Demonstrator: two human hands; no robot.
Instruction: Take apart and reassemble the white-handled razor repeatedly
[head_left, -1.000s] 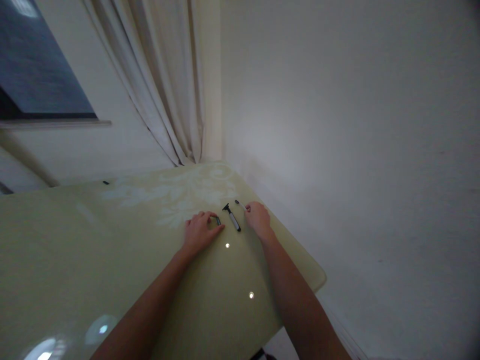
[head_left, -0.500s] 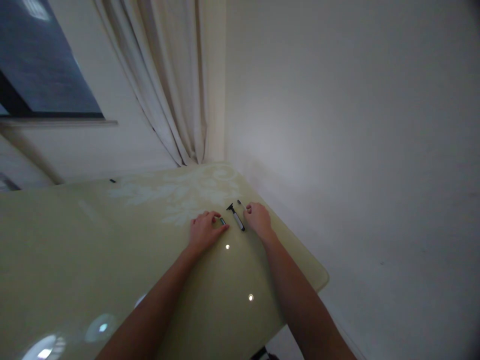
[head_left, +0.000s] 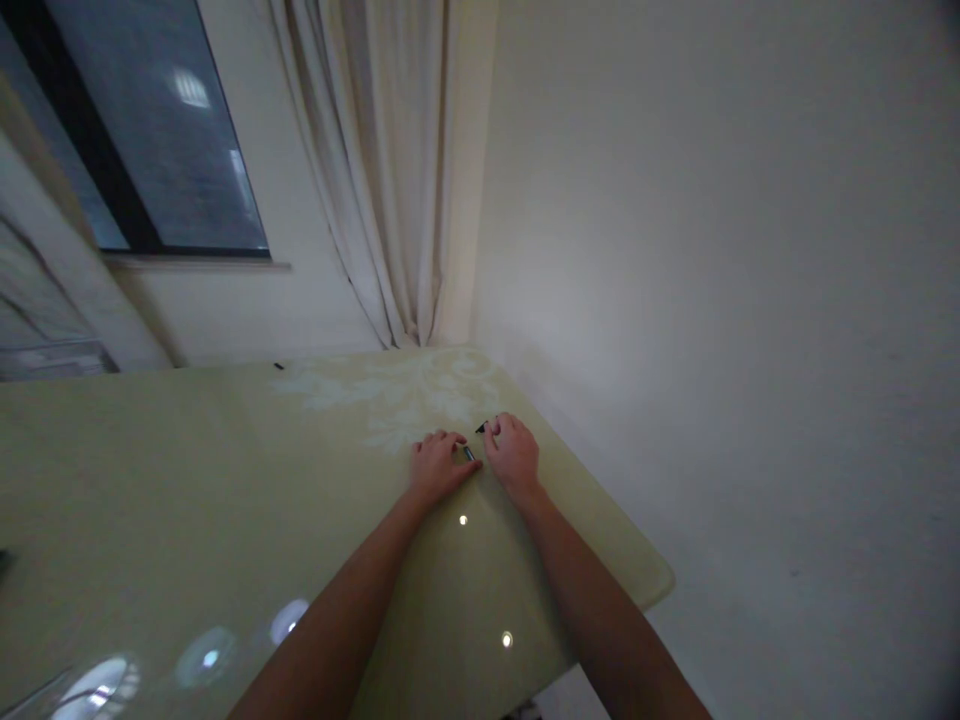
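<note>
While our left hand rests on the pale glossy table, its thumb and fingers curve round a small dark cylinder; whether they grip it, we cannot tell. Just beside it, our right hand pinches a dark-ended object, mostly hidden from us. Well apart, a small black piece lies near the table's far edge.
</note>
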